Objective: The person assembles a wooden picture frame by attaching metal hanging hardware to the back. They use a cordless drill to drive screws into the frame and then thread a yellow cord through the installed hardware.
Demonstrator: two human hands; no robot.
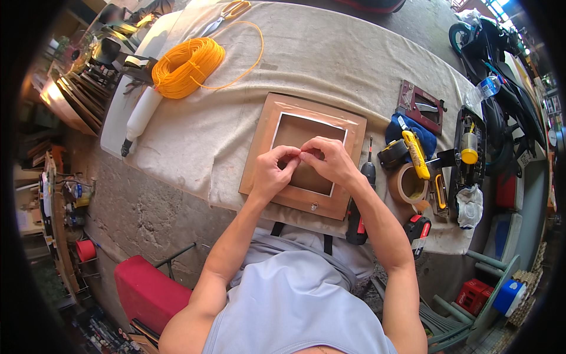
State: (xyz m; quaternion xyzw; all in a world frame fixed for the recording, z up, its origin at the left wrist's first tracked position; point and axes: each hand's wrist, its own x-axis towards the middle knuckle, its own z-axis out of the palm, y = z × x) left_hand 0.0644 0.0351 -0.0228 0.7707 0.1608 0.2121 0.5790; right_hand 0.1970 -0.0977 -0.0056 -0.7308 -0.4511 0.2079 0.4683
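A picture frame point(257, 154) with a brown taped border lies on the cloth-covered table in front of me. White edging runs around its inner rectangle. Over that middle, my left hand point(276, 169) and my right hand point(329, 159) meet with thumbs and forefingers pinched together. Whatever sits between the fingertips is too small to make out. A small shiny metal fitting point(314, 206) rests on the border nearest me. Beside the frame, under my right forearm, a cordless screwdriver point(368, 169) lies partly hidden.
To the right are a tape roll point(408, 184), a yellow cutter point(416, 154), a tape measure point(393, 154), a dark red staple gun point(421, 106) and an open toolbox point(470, 141). Orange cord point(187, 66), scissors point(227, 15) and a white bottle point(142, 118) lie left. A red stool point(147, 295) stands lower left.
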